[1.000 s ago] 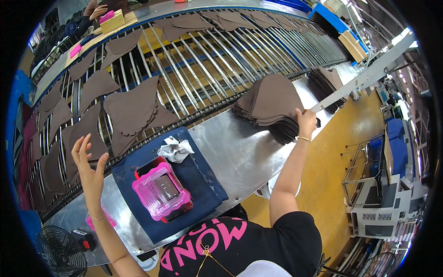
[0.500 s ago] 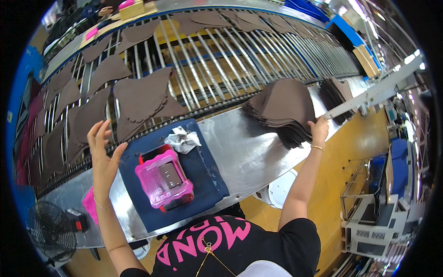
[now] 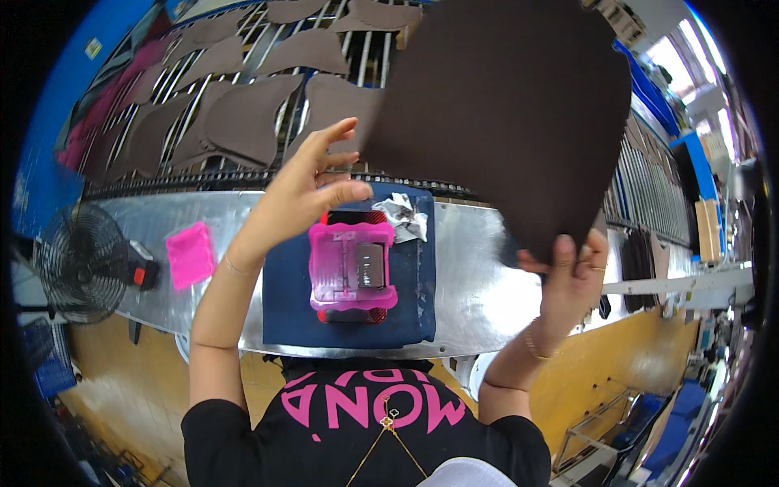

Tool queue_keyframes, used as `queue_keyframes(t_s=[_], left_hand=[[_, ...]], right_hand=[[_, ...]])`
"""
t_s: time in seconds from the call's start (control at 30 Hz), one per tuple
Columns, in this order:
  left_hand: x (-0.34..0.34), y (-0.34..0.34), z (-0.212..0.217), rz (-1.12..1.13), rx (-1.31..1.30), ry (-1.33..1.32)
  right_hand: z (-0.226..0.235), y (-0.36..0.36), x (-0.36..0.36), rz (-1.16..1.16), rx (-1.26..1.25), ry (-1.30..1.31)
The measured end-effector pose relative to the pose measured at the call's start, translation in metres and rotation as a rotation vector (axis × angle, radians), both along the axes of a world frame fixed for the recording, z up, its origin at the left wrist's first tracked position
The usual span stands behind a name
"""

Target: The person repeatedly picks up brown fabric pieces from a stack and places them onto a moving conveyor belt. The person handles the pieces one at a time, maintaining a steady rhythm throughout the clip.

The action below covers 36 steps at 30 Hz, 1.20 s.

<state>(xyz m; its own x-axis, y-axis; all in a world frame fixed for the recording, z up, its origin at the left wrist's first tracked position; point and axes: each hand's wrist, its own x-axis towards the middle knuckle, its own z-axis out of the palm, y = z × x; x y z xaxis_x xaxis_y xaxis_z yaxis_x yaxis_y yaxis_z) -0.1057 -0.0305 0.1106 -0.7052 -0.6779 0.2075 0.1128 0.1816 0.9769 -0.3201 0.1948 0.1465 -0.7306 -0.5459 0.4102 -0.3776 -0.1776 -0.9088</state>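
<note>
A large dark brown cut panel [image 3: 511, 97], flat like cloth or thin leather, is raised in front of me. Its lower corner is gripped by my right hand [image 3: 568, 280], thumb and fingers closed on it. My left hand [image 3: 304, 183] is empty with the fingers apart, close to the panel's left edge and over the back of the dark blue mat [image 3: 414, 325]. On that mat stands a pink plastic-framed holder [image 3: 329, 260] with red and black ends and a grey-brown block inside. A crumpled white cloth [image 3: 403, 215] lies beside it.
Several brown panels [image 3: 251, 122] lie on a metal roller rack behind the metal table [image 3: 471, 276]. A pink tray [image 3: 191, 256] and a black fan [image 3: 85, 256] are at left. A pale metal arm [image 3: 682, 282] crosses at right, near dark hanging pieces [image 3: 639, 268].
My right hand has lifted a brown panel from the stack at right and brought it up in front of me. My left hand has moved right, toward the panel. The view has turned.
</note>
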Motion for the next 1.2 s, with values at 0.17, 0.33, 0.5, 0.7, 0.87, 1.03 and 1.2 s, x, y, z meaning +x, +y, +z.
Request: queue_keyframes(t_s=[0.17, 0.33, 0.5, 0.7, 0.87, 1.03, 1.2], left_hand=[[0.075, -0.027, 0.033, 0.231, 0.008, -0.103], [0.16, -0.014, 0.052, 0.524, -0.353, -0.185], [0.17, 0.009, 0.067, 0.513, -0.318, -0.266], [0.156, 0.017, 0.04, 0.363, -0.307, -0.431], [0.104, 0.023, 0.011, 0.133, -0.544, -0.447], [0.052, 0.032, 0.007, -0.035, -0.78, -0.332], [-0.001, 0.054, 0.004, -0.182, -0.871, -0.266]], right_hand=[[-0.032, -0.047, 0.044, 0.293, -0.048, 0.075], [-0.046, -0.073, 0.069, 0.507, 0.177, 0.229], [-0.059, -0.069, 0.076, 0.504, 0.285, 0.467], [-0.066, -0.049, 0.046, 0.44, 0.208, 0.721], [-0.086, -0.008, 0.018, 0.329, 0.343, 0.699], [-0.12, 0.062, -0.021, 0.077, 0.355, 0.251], [-0.068, 0.112, -0.058, -0.16, 0.06, 0.104]])
